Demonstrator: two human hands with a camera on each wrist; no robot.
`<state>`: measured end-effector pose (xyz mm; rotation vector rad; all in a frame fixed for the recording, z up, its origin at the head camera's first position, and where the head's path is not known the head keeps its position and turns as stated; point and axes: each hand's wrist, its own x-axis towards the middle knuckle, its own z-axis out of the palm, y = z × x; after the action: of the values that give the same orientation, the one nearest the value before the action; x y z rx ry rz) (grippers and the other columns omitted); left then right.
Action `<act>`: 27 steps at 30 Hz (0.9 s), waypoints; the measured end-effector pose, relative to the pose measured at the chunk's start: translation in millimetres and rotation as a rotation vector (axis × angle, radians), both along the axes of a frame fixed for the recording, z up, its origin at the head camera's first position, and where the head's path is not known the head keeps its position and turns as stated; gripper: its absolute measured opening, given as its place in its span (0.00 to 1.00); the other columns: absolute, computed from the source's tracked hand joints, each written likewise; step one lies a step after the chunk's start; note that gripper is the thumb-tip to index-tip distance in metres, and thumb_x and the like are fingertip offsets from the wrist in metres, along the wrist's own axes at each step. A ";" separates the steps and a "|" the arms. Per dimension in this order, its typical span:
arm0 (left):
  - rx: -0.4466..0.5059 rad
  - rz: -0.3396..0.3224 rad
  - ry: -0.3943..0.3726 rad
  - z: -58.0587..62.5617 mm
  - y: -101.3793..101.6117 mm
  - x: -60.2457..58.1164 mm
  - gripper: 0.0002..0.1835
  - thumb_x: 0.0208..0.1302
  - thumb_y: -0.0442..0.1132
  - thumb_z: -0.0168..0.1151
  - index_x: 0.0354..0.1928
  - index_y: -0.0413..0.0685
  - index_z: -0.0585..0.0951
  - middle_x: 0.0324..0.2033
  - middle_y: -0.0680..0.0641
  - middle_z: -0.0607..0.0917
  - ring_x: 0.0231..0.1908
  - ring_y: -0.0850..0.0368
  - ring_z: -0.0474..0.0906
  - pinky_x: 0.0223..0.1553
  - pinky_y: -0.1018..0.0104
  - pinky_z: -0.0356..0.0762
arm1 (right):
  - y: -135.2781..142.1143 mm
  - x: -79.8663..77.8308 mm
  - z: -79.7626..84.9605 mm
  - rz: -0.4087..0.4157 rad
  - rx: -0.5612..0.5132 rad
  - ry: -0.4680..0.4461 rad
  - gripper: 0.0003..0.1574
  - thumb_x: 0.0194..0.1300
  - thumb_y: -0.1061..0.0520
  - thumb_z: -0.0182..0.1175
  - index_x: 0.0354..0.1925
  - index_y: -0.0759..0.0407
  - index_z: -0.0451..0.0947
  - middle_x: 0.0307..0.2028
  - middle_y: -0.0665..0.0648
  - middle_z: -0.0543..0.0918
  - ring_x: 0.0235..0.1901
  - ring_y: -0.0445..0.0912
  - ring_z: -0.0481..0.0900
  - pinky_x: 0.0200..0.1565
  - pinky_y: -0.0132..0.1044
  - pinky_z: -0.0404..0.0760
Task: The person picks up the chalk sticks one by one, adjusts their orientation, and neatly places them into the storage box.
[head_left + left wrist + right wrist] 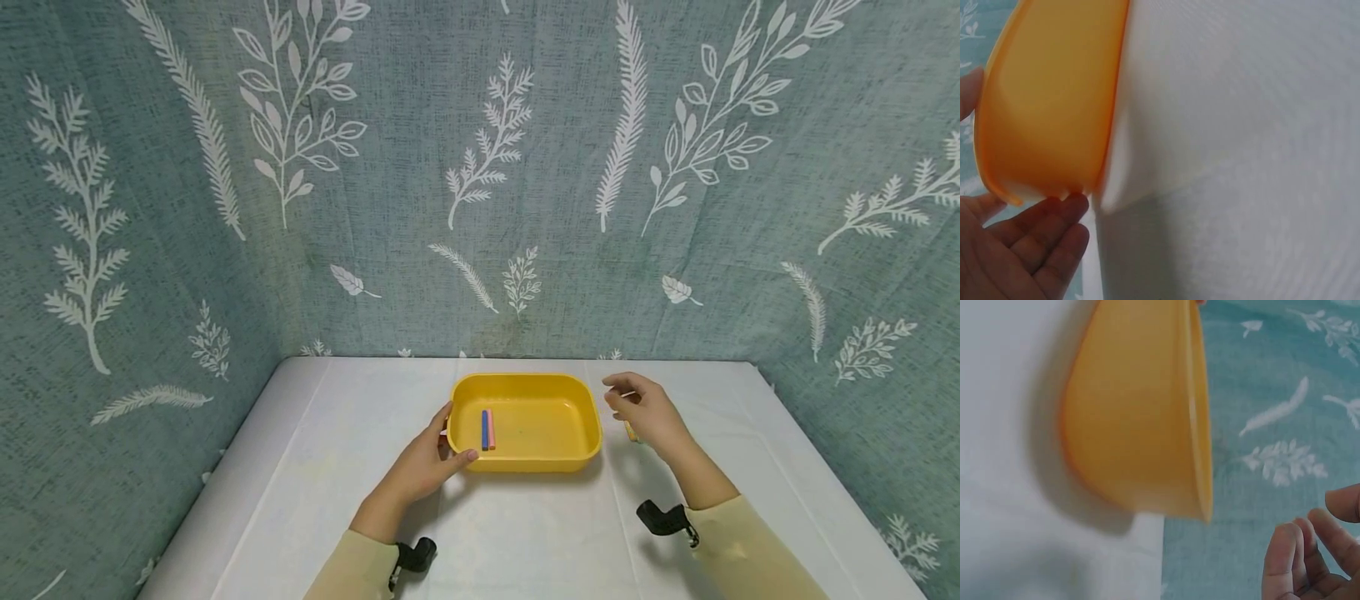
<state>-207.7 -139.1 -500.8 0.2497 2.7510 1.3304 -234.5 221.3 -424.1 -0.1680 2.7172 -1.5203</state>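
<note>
My left hand [423, 467] grips the left end of a yellow plastic tub [525, 460], its thumb over the near rim and its fingers against the outer wall. Inside the tub, toward the left, a blue stick [484, 430] and a pink stick [491, 430] lie side by side. In the left wrist view the fingertips [1074, 206] touch the orange-looking end wall [1054, 125]. Just right of the tub, my right hand [648, 417] hovers with loosely bent fingers and nothing held. A small yellow piece [632, 432] lies on the table, partly hidden by that hand.
A white cloth [525, 542] covers the table. Patterned green-blue fabric [555, 167] hangs behind it and along both sides. Each wrist carries a black camera mount, such as the right mount [662, 518].
</note>
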 end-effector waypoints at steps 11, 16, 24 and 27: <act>-0.011 0.007 -0.013 0.3 0.7 0.1 0.53 0.62 0.61 0.68 0.80 0.48 0.50 0.67 0.39 0.73 0.58 0.45 0.77 0.61 0.44 0.72 | 38.3 -4.0 -18.5 -0.097 0.146 0.044 0.23 0.77 0.53 0.53 0.64 0.62 0.72 0.51 0.65 0.78 0.44 0.55 0.79 0.41 0.46 0.82; -0.006 0.008 -0.015 -0.9 0.0 -0.8 0.54 0.62 0.61 0.68 0.80 0.49 0.50 0.68 0.39 0.72 0.58 0.46 0.77 0.61 0.44 0.72 | 53.8 -7.1 -27.3 -0.127 0.184 0.049 0.25 0.77 0.53 0.52 0.65 0.63 0.71 0.52 0.66 0.78 0.43 0.55 0.79 0.36 0.42 0.79; -0.003 0.016 -0.024 -1.2 -0.5 -0.5 0.54 0.61 0.61 0.69 0.80 0.50 0.51 0.67 0.40 0.73 0.58 0.47 0.78 0.61 0.45 0.72 | 69.3 -14.3 -40.5 -0.152 0.196 0.035 0.26 0.77 0.54 0.51 0.66 0.66 0.69 0.51 0.68 0.77 0.44 0.58 0.79 0.39 0.46 0.81; 0.000 0.013 -0.022 -1.0 -0.3 -0.3 0.54 0.61 0.61 0.69 0.80 0.49 0.51 0.67 0.39 0.73 0.57 0.47 0.78 0.60 0.44 0.72 | 75.0 -18.4 -47.8 -0.152 0.213 0.016 0.26 0.77 0.55 0.50 0.67 0.66 0.68 0.52 0.69 0.77 0.46 0.59 0.78 0.39 0.46 0.81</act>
<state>-208.0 -139.4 -501.8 0.2166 2.7389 1.3286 -252.9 296.3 -471.9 0.0324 2.9398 -1.2500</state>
